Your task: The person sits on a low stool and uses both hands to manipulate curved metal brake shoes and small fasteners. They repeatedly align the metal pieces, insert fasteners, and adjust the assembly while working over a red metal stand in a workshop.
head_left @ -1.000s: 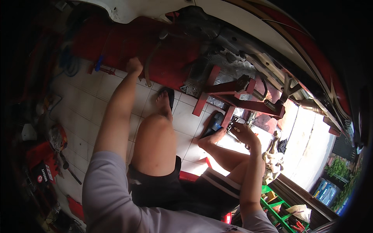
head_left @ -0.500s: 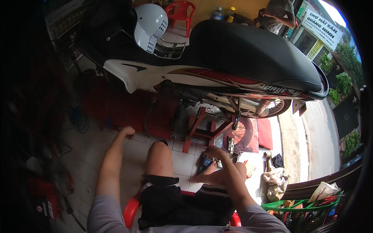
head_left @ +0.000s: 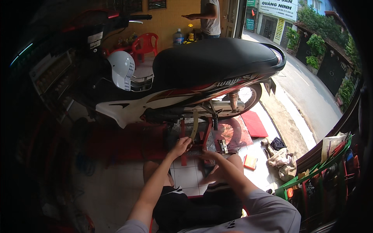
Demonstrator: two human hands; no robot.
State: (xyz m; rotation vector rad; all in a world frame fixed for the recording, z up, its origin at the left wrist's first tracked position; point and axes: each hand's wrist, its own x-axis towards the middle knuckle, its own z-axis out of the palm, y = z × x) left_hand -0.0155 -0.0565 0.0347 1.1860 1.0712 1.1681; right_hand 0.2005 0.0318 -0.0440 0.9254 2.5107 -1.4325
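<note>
Motorcycle (head_left: 202,73) orientation: long axis runs left to right across the view, handlebar end at upper left, rear wheel (head_left: 243,97) at right, black seat on top. It stands raised on a red stand (head_left: 206,138) on the tiled floor (head_left: 186,176), directly ahead of the seated person's knees.

Left hand (head_left: 182,146): arm extended forward from the lower edge, fingers curled around the lower end of a slim tan lever (head_left: 194,124) that hangs down from the engine area beneath the bodywork. Grip is closed on the lever.

Right hand (head_left: 211,156): forearm bent inward across the right knee, hand low, just beside the foot of the red stand. Whether its fingers are spread or pressed on anything cannot be told; the hand's underside is hidden.

Surroundings: white helmet (head_left: 121,70) resting on the front section of the motorcycle; red plastic chair (head_left: 145,44) behind; another person (head_left: 208,17) standing at the far wall; pile of rags (head_left: 281,157) on the floor at right; green tool rack (head_left: 322,174) at the right edge; red mat (head_left: 254,124) beneath the rear wheel.
</note>
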